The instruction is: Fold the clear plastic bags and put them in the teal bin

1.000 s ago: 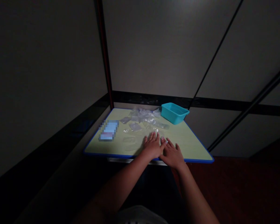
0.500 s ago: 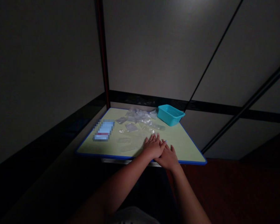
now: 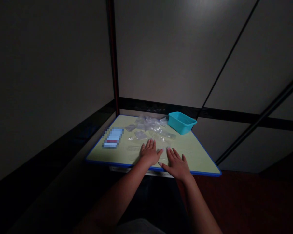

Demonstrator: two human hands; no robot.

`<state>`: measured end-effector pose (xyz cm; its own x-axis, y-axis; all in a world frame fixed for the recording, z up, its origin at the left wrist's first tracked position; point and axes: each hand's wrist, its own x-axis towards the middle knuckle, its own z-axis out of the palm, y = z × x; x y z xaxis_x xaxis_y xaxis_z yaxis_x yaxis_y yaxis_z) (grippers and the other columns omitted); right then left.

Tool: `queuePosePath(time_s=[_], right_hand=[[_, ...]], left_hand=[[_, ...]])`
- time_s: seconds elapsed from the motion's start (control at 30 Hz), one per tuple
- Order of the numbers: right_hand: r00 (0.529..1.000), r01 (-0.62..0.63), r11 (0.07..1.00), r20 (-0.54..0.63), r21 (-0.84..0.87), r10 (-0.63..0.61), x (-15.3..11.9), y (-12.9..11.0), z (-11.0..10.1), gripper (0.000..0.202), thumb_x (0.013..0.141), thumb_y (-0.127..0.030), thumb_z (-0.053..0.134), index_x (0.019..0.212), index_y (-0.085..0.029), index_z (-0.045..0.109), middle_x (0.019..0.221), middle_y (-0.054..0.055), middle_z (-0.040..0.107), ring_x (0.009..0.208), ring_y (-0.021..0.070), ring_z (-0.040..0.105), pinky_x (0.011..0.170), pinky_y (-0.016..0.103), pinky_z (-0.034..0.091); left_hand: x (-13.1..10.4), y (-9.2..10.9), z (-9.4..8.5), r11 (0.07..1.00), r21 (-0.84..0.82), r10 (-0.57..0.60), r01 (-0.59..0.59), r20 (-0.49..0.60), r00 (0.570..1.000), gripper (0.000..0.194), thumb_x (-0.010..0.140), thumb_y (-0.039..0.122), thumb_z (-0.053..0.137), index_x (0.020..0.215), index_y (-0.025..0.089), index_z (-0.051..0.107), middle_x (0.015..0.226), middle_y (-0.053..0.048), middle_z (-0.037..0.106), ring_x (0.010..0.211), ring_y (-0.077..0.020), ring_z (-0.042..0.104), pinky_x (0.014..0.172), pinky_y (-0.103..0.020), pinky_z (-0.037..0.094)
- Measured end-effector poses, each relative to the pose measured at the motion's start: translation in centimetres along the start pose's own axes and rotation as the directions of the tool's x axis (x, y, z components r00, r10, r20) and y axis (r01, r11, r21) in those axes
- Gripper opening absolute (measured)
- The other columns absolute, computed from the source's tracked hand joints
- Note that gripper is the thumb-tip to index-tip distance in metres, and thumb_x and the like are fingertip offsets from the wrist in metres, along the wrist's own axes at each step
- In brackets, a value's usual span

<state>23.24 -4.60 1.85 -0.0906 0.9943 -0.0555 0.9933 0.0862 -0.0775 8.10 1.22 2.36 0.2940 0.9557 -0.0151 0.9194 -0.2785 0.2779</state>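
Palm down with fingers spread, my left hand (image 3: 150, 154) lies at the front of the pale yellow-green table (image 3: 200, 159), over clear plastic that is hard to make out. My right hand (image 3: 177, 164) is to its right, also flat and open near the front edge, with a small gap between the two. Neither hand grips anything. Beyond my fingers lie several clear plastic bags (image 3: 150, 124), crumpled in a heap at the back. A flatter clear bag (image 3: 140, 135) rests just ahead of my left hand.
A turquoise plastic basin (image 3: 182, 123) stands at the table's back right corner. On the left lies a phone-like object (image 3: 114, 138), blurred out. Blue edging (image 3: 100, 162) runs round the table, and grey wall panels (image 3: 156, 58) rise behind it.
My left hand has slid left, off my right hand, so the two are now apart. The view has shifted slightly; the bags and basin look unmoved on the table.
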Motion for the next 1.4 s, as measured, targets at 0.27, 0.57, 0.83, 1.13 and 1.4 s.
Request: queuePosePath(time_s=[0.27,0.57,0.83,1.13,1.4], right_hand=[[1.000,-0.013,0.999,0.003,0.048,0.013,-0.1,-0.1,-0.3,0.087,0.083,-0.069,0.027,0.150,-0.016,0.008,0.156,0.007,0.011,0.143,0.0254,0.004,0.109,0.058,0.006],[1.000,-0.008,0.998,-0.013,0.059,0.009,-0.3,-0.3,-0.5,0.093,0.080,-0.075,0.029,0.150,-0.017,0.008,0.155,0.007,0.012,0.143,0.0263,0.005,0.110,0.058,0.006],[1.000,-0.011,0.998,-0.005,0.061,0.011,-0.4,-0.3,-0.6,0.094,0.080,-0.076,0.030,0.150,-0.018,0.007,0.156,0.006,0.013,0.143,0.0264,0.005,0.110,0.058,0.006],[0.998,-0.005,0.999,-0.064,0.045,0.008,-0.3,-0.1,-0.2,0.091,0.080,-0.073,0.035,0.150,-0.019,0.012,0.155,0.008,0.014,0.143,0.0267,0.009,0.109,0.059,0.009],[0.974,0.112,0.992,-0.207,0.065,-0.096,-3.0,-2.1,0.3,0.066,0.092,-0.052,0.032,0.149,-0.026,0.013,0.155,0.004,0.013,0.143,0.0216,0.010,0.111,0.057,-0.002]], left_hand=[[-0.4,-3.0,-0.8,0.996,0.056,-0.071,0.069,0.026,0.997,0.078,0.088,0.062,0.020,0.149,0.014,0.014,0.156,-0.008,0.008,0.144,-0.0229,0.005,0.113,-0.050,0.010],[-1.0,-9.2,-1.6,0.987,0.116,-0.104,0.108,-0.045,0.994,0.076,0.087,0.062,0.026,0.148,0.017,0.022,0.155,-0.009,0.013,0.143,-0.0244,0.009,0.112,-0.052,0.015],[-1.7,-10.3,-2.2,0.987,0.137,-0.075,0.080,-0.038,0.996,0.079,0.087,0.063,0.029,0.148,0.012,0.021,0.155,-0.010,0.013,0.143,-0.0243,0.010,0.112,-0.049,0.017],[-1.9,-11.4,-2.2,0.996,0.090,0.011,-0.004,-0.081,0.997,0.071,0.091,0.053,0.031,0.147,0.011,0.023,0.155,-0.010,0.009,0.143,-0.0215,0.006,0.112,-0.046,0.020],[-2.2,-11.5,-1.6,0.983,0.178,0.072,-0.055,-0.091,0.993,0.062,0.092,0.048,0.031,0.143,0.012,0.033,0.152,-0.011,0.025,0.141,-0.0204,0.019,0.112,-0.044,0.019]])
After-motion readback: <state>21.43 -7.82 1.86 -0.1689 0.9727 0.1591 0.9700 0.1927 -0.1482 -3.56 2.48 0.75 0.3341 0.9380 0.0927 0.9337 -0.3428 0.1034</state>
